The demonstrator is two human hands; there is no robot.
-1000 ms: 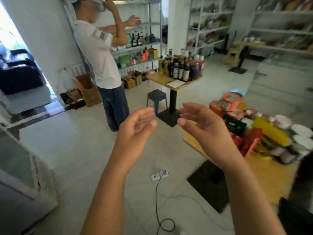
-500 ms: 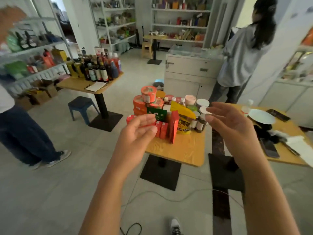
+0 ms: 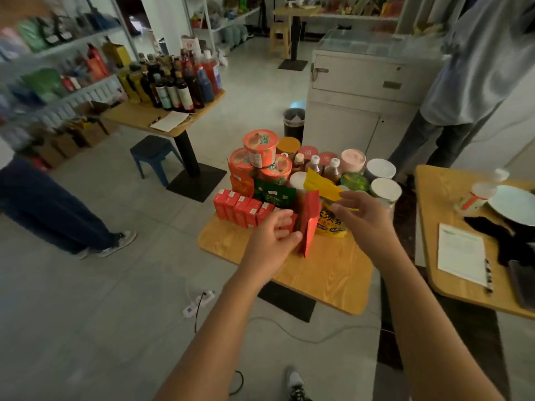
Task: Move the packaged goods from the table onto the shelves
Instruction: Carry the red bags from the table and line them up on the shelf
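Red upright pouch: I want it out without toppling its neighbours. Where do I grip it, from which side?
Probably pinch the red pouch near its top, coming from above on the near side: it stands upright, thin edge toward you, with red boxes and the yellow bag crowding its faces.

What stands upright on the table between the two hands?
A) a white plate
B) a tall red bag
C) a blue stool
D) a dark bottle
B: the red bag stands upright on the table, with the left hand on one side of it and the right hand on the other.
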